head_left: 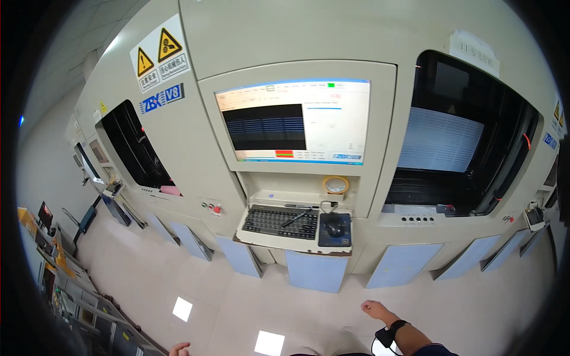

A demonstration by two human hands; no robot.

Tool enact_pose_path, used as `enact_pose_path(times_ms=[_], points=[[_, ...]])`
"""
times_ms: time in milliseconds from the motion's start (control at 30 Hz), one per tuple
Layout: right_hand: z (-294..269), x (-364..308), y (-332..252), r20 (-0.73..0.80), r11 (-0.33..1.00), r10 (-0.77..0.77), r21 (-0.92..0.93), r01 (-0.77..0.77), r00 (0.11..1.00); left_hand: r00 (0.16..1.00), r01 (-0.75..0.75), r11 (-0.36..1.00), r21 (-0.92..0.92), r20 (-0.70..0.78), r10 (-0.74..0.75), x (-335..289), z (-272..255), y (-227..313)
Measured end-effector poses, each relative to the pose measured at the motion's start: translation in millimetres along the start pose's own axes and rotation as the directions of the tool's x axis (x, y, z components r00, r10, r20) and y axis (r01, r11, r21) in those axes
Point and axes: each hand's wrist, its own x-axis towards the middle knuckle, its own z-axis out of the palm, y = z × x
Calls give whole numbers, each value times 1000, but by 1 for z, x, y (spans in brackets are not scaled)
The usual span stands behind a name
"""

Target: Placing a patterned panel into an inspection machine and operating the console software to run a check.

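My right hand (374, 309) hangs over the tiled floor at the lower right, its fingers curled in and nothing showing in them. A black strap with a small box (387, 336) and a cable is around that wrist. At the bottom edge, only part of my left hand (180, 349) is in view, its visible fingers apart and holding nothing. Both hands are apart from the machine. Ahead, a keyboard (280, 222) with a pen lying across it and a black mouse (336, 228) on a dark pad sit on a shelf below a lit screen (338, 127).
A large beige machine (285, 35) spans the view, with dark openings on both sides of the screen. Several pale blue panels (407, 265) lean along its base. A roll of yellow tape (336, 185) stands behind the mouse. Grey equipment (98, 314) lines the lower left.
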Motion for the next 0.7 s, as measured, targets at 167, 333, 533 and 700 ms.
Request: enact_pose_path(times_ms=[167, 333, 533, 700], points=[[-52, 56, -120, -210, 995, -58, 65, 73, 976, 956, -20, 949, 314, 284, -74, 131, 5, -50], [-94, 131, -198, -601, 910, -367, -73, 408, 710, 768, -389, 663, 640, 623, -151, 231, 62, -114], [-98, 209, -231, -674, 935, -334, -326, 141, 659, 716, -239, 921, 307, 697, -46, 314, 91, -141], [-82, 219, -236, -666, 941, -301, -323, 100, 683, 867, -460, 830, 316, 360, 343, 400, 124, -128]])
